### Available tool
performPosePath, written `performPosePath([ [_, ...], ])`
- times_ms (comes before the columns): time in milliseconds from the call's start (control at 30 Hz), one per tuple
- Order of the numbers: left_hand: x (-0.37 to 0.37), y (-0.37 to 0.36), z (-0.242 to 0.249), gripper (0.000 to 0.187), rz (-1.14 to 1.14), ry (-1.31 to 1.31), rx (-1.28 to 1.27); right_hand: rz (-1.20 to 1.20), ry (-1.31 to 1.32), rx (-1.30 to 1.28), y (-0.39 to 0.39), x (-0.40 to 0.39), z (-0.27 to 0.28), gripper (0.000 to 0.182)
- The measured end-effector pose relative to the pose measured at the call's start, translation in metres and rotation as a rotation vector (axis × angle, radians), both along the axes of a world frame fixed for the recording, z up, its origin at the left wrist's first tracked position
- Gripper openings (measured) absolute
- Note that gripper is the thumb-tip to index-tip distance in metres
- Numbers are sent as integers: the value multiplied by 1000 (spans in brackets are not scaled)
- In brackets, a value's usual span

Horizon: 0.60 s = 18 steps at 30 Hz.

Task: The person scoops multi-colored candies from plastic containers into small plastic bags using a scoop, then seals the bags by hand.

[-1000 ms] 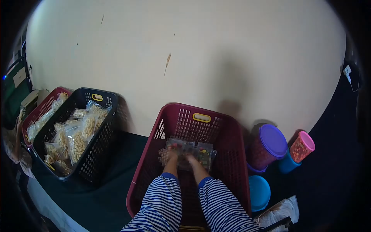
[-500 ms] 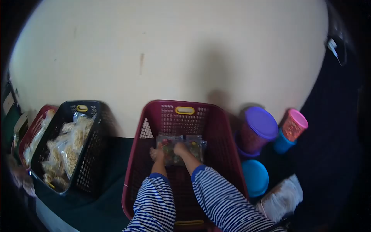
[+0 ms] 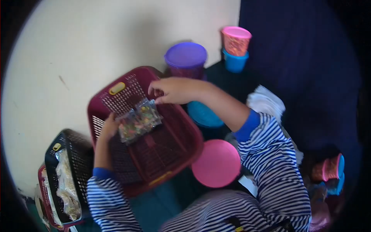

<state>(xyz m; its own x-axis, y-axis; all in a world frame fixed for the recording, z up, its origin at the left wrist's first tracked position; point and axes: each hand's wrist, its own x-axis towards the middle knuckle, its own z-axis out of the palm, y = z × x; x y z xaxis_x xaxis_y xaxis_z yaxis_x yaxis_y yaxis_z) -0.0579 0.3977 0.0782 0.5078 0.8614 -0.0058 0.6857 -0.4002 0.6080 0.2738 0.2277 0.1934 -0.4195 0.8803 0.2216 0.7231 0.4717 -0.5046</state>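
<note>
A maroon basket (image 3: 185, 123) with yellow handles holds clear plastic packets (image 3: 140, 120) of small colourful items, lying side by side at its far end. My left hand (image 3: 110, 126) is inside the basket at the left edge of the packets; its fingers are blurred, and whether it grips one cannot be made out. My right hand (image 3: 164, 91) is raised over the basket's right rim, above the packets, with its fingers curved and apart and nothing between them.
Left stands a dark basket (image 3: 83, 170) of bagged food, beside another red one. Right are a purple-lidded tub (image 3: 186, 56), a blue lid (image 3: 205, 115), a pink lid (image 3: 216, 163), stacked pink and blue tubs (image 3: 235, 46) and a white plastic bundle (image 3: 266, 101). A wall rises behind.
The view has turned to the right, so the baskets appear further left and tilted. My right hand has lifted off the packets to the basket's right rim. My left hand remains beside them.
</note>
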Motion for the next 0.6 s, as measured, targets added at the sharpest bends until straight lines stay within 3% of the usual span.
performPosePath([
  [33, 20, -43, 27, 51, -36, -138, -46, -13, 76, 50, -39, 14, 10, 36],
  [67, 35, -86, 55, 48, -185, -152, -39, -76, 171, 26, -83, 26, 27, 37],
  [133, 48, -177, 91, 49, -254, -138, -224, -176, 366, 75, -159, 60, 25, 39],
  [200, 53, -252, 119, 55, -421, -3, -93, -301, 569, 67, -224, 96, 2, 38],
  [233, 48, -274, 110, 58, -509, -19, 117, -407, 730, 129, -248, 107, -19, 29],
  [267, 48, -317, 99, 57, -395, 31, 189, -692, 856, 152, -292, 138, -64, 22],
  [333, 45, -341, 70, 51, -235, -104, 169, -1141, 639, 76, -328, 167, -120, 22],
  [400, 45, -353, 36, 38, -117, -314, 182, -1370, 206, -68, -354, 180, -165, 26],
  [467, 46, -362, 3, 31, -87, -453, 191, -1443, 16, -112, -366, 188, -204, 30],
  [500, 46, -366, -5, 25, -43, -589, 204, -1445, 16, -122, -367, 188, -217, 30],
  [600, 59, -379, -9, 17, -99, -666, 100, -1357, -27, -229, -358, 177, -248, 33],
])
